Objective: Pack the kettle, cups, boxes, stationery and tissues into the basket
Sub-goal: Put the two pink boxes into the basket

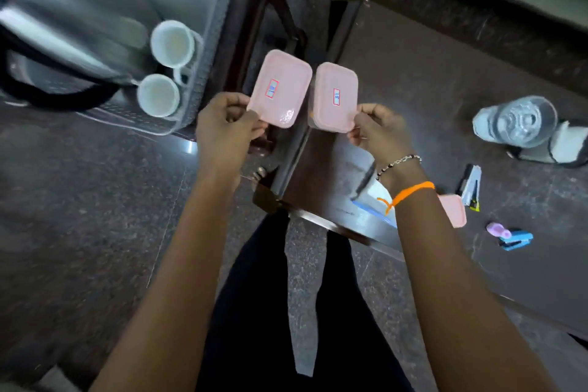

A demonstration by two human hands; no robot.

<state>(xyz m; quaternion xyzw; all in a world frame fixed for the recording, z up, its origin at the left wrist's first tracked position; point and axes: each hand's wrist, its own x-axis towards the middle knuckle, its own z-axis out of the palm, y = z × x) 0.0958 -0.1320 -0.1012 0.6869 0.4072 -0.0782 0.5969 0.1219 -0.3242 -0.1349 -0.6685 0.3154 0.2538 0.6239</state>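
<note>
Head view, dark table, speckled stone floor, basket

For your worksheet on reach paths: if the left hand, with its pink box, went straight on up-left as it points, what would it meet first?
Probably the basket's near wall, beside the two cups; depth is unclear, so the left hand and box might pass above it.

Dim indoor light; motion blur on kettle and cups; wide-angle bending at edges

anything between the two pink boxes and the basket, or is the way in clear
Nothing visible blocks the way. The left hand and right hand hold the pink boxes in the air just right of the basket, whose near corner already holds two cups.
</note>
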